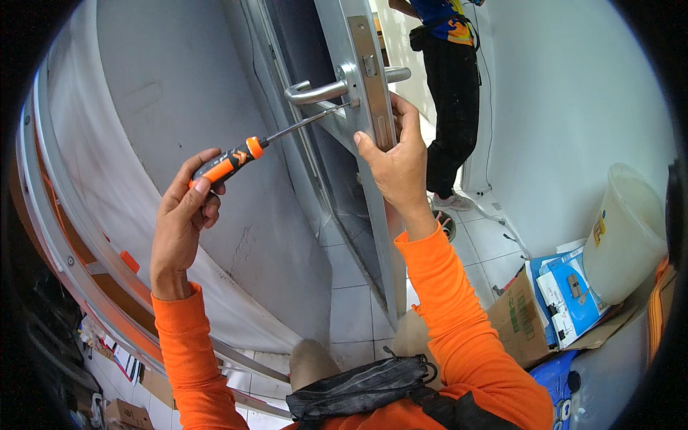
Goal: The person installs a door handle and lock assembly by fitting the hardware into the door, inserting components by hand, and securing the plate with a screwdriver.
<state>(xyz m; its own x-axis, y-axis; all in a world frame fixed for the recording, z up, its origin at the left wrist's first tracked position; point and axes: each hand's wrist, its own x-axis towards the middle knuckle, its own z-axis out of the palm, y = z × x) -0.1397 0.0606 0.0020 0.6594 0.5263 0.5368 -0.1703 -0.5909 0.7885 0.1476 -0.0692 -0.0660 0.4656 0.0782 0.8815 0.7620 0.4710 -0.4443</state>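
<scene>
My left hand (179,208) is closed round the orange-and-black handle of a screwdriver (231,162). Its long shaft points up and right, and the tip reaches the metal fitting just below the lever handle (315,93) of a grey metal door (389,244). Whether the tip sits in a screw is too small to tell. My right hand (403,168) grips the door's edge below the latch, thumb on the near side and fingers partly hidden behind. A long lock faceplate (374,86) with a latch runs down that edge.
Beyond the door stands another person in black trousers (450,100). At right, a whitish bin (623,233), a cardboard box (516,319) and a lock cylinder (574,285) on a blue-and-white package. A curved metal frame (68,258) lies left; a black pouch (358,390) hangs at my waist.
</scene>
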